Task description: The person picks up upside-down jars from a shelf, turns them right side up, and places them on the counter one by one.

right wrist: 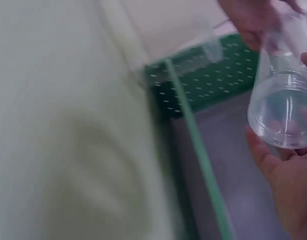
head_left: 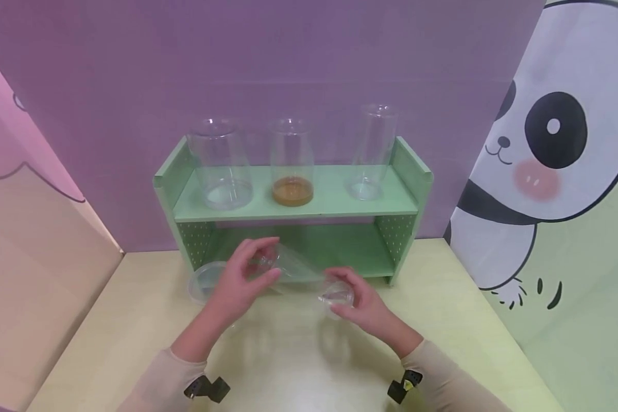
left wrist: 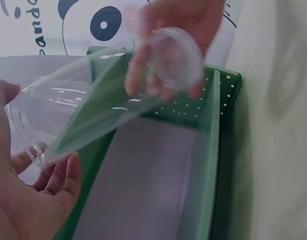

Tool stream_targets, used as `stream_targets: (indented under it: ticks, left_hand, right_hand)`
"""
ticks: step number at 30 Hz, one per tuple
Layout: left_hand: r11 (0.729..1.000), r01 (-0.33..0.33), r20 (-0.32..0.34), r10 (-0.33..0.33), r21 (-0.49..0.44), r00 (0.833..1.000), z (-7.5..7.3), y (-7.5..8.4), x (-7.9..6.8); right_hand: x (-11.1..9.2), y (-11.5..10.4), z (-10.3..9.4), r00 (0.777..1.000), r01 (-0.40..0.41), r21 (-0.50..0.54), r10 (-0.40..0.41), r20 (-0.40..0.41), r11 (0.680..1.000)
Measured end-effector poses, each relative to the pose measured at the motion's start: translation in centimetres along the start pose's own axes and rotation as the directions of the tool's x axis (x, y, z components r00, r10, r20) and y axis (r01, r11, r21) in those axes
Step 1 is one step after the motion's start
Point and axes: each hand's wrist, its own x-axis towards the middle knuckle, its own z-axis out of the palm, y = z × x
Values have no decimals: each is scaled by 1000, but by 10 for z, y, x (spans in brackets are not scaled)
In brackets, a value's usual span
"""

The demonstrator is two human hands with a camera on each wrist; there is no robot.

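Both hands hold a tall clear glass (head_left: 296,266), tilted in the air in front of the green shelf. My left hand (head_left: 244,274) grips its upper left end, with thumb and fingers spread around the rim (left wrist: 24,131) in the left wrist view. Around the lower right end curl the fingers of my right hand (head_left: 357,300). Seen from the right wrist, the rounded end of the glass (right wrist: 281,112) rests between thumb and fingers. No liquid shows inside it.
A green two-tier shelf (head_left: 298,216) stands at the back. On its top are a wide clear glass (head_left: 226,194), a glass with brown liquid (head_left: 292,191) and a tall clear glass (head_left: 365,186). A translucent round lid-like piece (head_left: 198,289) lies by its left foot.
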Motion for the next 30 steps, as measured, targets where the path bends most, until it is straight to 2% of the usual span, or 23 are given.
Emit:
stream_targets:
  ticks: [8, 16, 21, 25, 30]
  left_hand:
    - [999, 3, 47, -1, -42, 999, -4, -11, -16]
    - [999, 15, 90, -11, -43, 996, -6, -15, -23]
    - [995, 96, 130, -95, -6, 987, -6, -13, -27]
    - [984, 174, 154, -178, 36, 972, 2, -15, -32]
    - [977, 205, 198, -212, 53, 957, 18, -26, -36]
  right_hand:
    - [9, -20, -35, 996, 69, 185, -57, -68, 980]
    - [10, -27, -46, 996, 89, 187, -84, -32, 978]
    - [9, -31, -53, 998, 56, 216, -46, -50, 975]
    - [11, -36, -60, 996, 59, 257, -40, -77, 965]
    - [18, -46, -59, 995, 48, 258, -23, -98, 965]
